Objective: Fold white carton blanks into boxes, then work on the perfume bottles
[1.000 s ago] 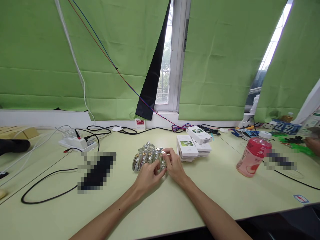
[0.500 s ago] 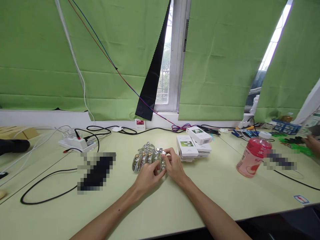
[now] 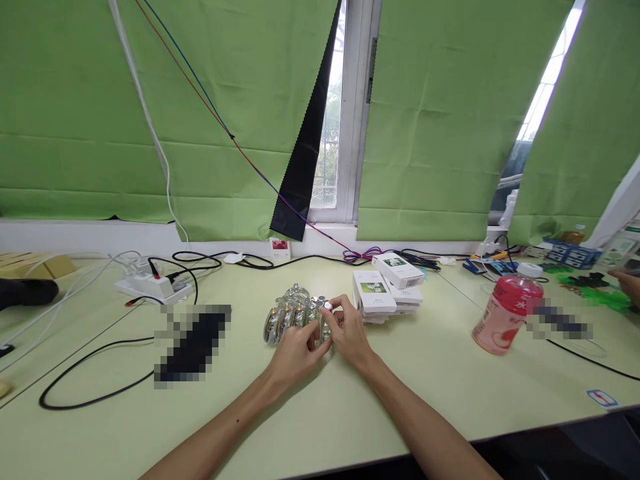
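Several small clear glass bottles [image 3: 287, 319] with gold-coloured necks stand in a row on the table, and more are bunched behind them. At the row's right end, the fingers of my left hand [image 3: 296, 347] are closed around the lower part of one glass bottle, mostly hidden by the hands. My right hand [image 3: 351, 333] pinches a small silver cap [image 3: 328, 305] at the top of that same bottle. Loose silver discs, apparently caps [image 3: 321, 299], lie just beyond my fingertips.
White boxes [image 3: 377, 305] with green flower pictures are stacked to the right. Farther right stands a pink drink bottle [image 3: 507, 313]. A power strip [image 3: 157, 288] and cables lie at the left. Another person's hand [image 3: 629, 285] shows at the right edge.
My two hands stay almost still at the same bottle and cap. The other person's hand at the right edge has shifted slightly.
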Motion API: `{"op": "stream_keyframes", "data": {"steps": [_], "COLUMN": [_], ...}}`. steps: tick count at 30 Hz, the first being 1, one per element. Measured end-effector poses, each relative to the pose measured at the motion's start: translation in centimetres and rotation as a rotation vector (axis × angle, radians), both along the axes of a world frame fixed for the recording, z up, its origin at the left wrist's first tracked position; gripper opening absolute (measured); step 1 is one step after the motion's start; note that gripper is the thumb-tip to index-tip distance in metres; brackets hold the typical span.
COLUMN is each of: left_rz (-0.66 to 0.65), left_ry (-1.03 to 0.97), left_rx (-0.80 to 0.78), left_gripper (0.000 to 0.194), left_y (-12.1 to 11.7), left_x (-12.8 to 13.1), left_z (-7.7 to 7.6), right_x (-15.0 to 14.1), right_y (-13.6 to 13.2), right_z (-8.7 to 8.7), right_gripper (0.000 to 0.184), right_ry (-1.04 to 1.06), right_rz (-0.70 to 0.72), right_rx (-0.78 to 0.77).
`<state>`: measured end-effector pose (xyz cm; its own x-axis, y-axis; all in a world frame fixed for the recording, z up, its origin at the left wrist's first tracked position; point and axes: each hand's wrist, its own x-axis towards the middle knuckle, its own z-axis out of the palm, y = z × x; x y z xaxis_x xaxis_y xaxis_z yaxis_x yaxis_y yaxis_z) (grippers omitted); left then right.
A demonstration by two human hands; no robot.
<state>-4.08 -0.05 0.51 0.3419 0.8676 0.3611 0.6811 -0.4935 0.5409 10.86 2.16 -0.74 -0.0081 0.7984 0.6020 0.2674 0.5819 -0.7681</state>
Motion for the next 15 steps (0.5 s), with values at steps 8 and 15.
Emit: {"op": "stream_keyframes", "data": {"steps": [8, 15], "left_rz": [0.008, 0.013], "left_ry": [0.018, 0.029], "left_rx": [0.006, 0.011], "left_gripper": [0.031, 0.032], "left_y": [-0.15, -0.17], "left_x": [0.17, 0.15], "left_z": [0.27, 0.19], "right_x": [-0.1, -0.01], "right_y": [-0.52, -0.66], "right_z": [0.42, 0.68], "right_gripper": [0.02, 0.03], "right_ry": [-0.005, -0.012], "right_rz": [-0.02, 0.045], "right_rx": [-0.002, 0.046]}}
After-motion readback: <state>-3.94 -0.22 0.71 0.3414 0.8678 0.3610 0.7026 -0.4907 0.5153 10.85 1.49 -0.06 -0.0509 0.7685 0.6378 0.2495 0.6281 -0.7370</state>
